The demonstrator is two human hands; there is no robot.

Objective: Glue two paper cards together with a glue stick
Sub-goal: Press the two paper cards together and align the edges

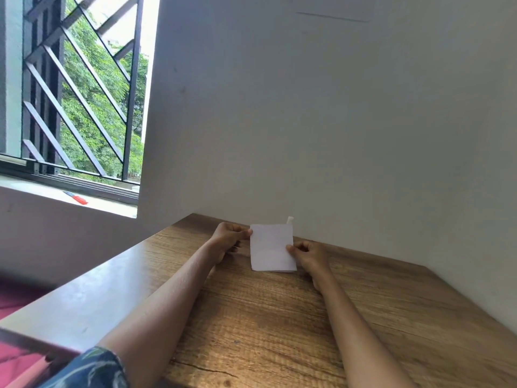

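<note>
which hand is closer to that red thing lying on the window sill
Left. The left hand pinches the white paper card's left edge, on the side toward the red thing. The right hand pinches the card's right edge, farther away.

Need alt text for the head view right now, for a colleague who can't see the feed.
Both hands hold a white paper card over a wooden table near a wall: the left hand pinches its upper left edge, the right hand its right edge. A small whitish object pokes up behind the card.

Head-worn view, down over desk (279, 317)
</note>
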